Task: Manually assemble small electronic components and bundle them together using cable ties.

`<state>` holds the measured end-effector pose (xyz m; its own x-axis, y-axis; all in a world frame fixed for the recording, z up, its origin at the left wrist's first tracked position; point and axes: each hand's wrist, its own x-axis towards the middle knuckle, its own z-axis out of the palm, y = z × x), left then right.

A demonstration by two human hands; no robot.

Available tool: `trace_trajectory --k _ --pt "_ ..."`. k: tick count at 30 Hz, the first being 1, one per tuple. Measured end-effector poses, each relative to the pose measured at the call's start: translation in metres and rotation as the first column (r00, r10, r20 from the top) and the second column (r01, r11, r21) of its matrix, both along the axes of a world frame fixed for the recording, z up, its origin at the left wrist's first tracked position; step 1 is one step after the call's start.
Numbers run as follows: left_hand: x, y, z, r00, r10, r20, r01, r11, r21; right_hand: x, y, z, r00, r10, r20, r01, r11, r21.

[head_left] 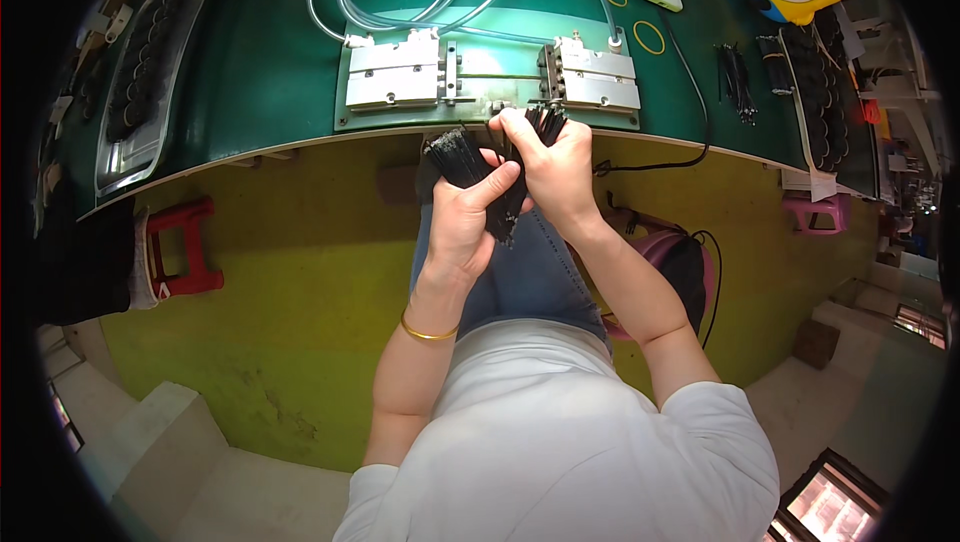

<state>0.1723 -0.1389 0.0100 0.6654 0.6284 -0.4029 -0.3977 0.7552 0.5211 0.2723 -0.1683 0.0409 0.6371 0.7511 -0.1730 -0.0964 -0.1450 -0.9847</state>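
White shirt (560, 442) filling lower view, jeans below hands. Left hand (462, 217) wearing gold bangle (428, 332), gripping bundle of thin black strips (462, 155) just off green bench edge (250, 152). Right hand (555, 164) clenching around second tuft of same strips, pinching ends near metal fixture (490, 77). Clear tubes (400, 2) looping behind fixture. Risk as I'm judging it: loose strips slipping from fanning bundle, dropping onto lap or yellow floor (290, 262), since the grasp is only partly enclosing them.
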Motion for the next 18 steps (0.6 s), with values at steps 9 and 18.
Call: trace_trajectory --k 9,18 --pt "0.005 0.003 0.008 0.999 0.013 -0.034 -0.012 1.0 0.021 -0.001 0.001 -0.002 0.997 -0.035 -0.064 0.039 0.997 0.06" --pt "0.005 -0.002 0.002 0.995 0.082 -0.056 -0.078 0.994 0.071 -0.004 -0.001 -0.005 0.996 0.003 -0.085 0.007 0.993 0.122"
